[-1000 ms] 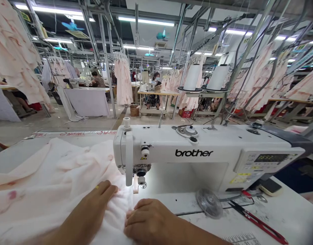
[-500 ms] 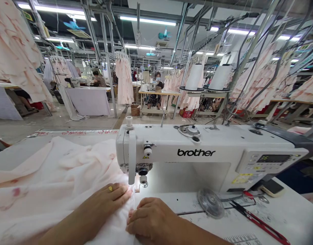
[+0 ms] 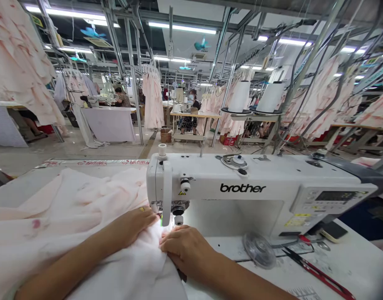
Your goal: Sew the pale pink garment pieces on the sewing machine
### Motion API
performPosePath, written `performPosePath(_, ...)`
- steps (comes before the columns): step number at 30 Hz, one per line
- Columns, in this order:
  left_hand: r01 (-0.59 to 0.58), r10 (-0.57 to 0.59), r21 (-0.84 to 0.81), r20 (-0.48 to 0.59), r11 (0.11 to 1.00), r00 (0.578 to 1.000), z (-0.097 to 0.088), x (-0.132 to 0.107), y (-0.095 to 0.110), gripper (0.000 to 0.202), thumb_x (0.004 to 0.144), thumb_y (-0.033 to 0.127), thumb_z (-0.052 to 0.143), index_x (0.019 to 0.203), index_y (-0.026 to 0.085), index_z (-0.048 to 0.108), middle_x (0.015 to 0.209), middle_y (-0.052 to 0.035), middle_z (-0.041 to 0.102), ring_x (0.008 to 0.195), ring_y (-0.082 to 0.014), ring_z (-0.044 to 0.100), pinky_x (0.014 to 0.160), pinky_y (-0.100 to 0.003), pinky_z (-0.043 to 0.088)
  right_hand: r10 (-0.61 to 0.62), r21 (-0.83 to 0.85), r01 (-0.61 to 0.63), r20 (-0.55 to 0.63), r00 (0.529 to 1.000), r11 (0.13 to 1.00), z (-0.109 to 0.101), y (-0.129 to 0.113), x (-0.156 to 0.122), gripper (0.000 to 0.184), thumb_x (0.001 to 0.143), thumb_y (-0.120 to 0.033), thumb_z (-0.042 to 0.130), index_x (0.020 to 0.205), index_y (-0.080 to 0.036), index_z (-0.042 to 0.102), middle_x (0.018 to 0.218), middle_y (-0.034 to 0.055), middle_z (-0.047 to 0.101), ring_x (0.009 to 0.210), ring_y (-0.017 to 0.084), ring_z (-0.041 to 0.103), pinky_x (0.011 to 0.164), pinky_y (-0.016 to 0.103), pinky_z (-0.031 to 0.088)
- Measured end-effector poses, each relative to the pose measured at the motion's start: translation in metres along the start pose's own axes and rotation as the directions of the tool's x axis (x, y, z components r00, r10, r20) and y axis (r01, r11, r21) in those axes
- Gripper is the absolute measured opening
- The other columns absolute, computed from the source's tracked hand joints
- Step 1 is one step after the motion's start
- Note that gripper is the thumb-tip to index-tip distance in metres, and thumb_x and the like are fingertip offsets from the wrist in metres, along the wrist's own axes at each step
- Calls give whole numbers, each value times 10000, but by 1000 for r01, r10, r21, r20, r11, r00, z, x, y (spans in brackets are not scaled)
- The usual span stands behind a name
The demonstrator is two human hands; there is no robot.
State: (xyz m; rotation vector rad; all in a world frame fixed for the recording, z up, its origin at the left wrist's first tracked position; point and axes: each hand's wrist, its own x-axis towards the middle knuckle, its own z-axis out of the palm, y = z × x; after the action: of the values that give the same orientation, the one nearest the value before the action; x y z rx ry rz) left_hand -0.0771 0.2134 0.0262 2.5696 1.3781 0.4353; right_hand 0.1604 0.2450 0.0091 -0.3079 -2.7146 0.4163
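Pale pink printed fabric (image 3: 94,225) lies bunched across the left of the machine bed and runs under the needle area of a white Brother sewing machine (image 3: 204,177). My left hand (image 3: 137,225), with a gold-coloured ring, rests flat on the fabric just left of the needle, fingers stretched out; the fingertips are partly lost in the bright light. Close in front of the needle, my right hand (image 3: 191,250) is closed on the fabric's right edge, thumb hidden beneath. The presser foot and the stitching cannot be made out.
Red-handled thread snips (image 3: 319,271) lie on the right of the table, beside a clear round plastic disc (image 3: 259,249). White thread cones (image 3: 239,96) stand behind the machine. Hanging pink garments (image 3: 152,98) and a masked person (image 3: 193,102) at another table are further back.
Both hands have moved forward towards the needle, carrying the fabric with them. The right hand is now nearer the needle. The view has shifted slightly.
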Motion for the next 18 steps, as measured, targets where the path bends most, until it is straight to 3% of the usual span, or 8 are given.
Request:
performPosePath(3,41,-41,-8,1,999,999,-11,2,6,294,906,79,365,874,209,627,845,-5,665,787,-172,619,738,-268,487,0,53,2,-33,999,999,2,1,-2,182,969,-127,490,921,-185,656,948,43,742,970,138,675,914,254,444)
performPosePath(7,163,-168,-69,-80,984,983,-15,-10,39,281,924,120,376,897,217,638,911,-27,692,859,-186,648,788,-292,522,24,177,8,-174,984,984,-2,-3,-9,218,951,-88,477,1064,-200,625,1119,31,704,1074,133,630,968,264,406)
performPosePath(10,206,-212,-53,-217,977,953,0,-30,68,227,926,254,493,1124,262,604,1047,-28,710,943,-212,676,801,-304,563,144,152,-112,-216,966,982,-6,-5,-11,250,841,-71,547,1049,-195,607,1072,46,682,1008,185,603,934,314,421)
performPosePath(12,177,-153,44,-320,983,935,17,-42,79,381,844,354,640,1208,283,552,1077,-30,718,928,-247,697,757,-318,588,197,110,-177,-208,958,978,-5,-5,-11,233,782,-86,577,988,-193,598,1007,50,662,948,211,577,898,338,429)
performPosePath(15,125,-63,133,-393,983,917,33,-50,81,407,839,282,651,1228,281,527,1093,-38,721,981,-249,696,836,-307,579,172,27,-170,-187,967,985,0,-2,-10,209,796,-89,569,976,-195,580,979,40,642,905,202,556,849,319,424)
performPosePath(18,91,-78,25,-309,996,948,30,-49,71,284,948,193,478,1212,264,558,1114,-48,704,1059,-200,660,923,-266,536,55,-164,-83,-169,984,983,4,0,-5,144,860,-93,560,967,-187,576,949,31,640,850,184,540,787,301,406)
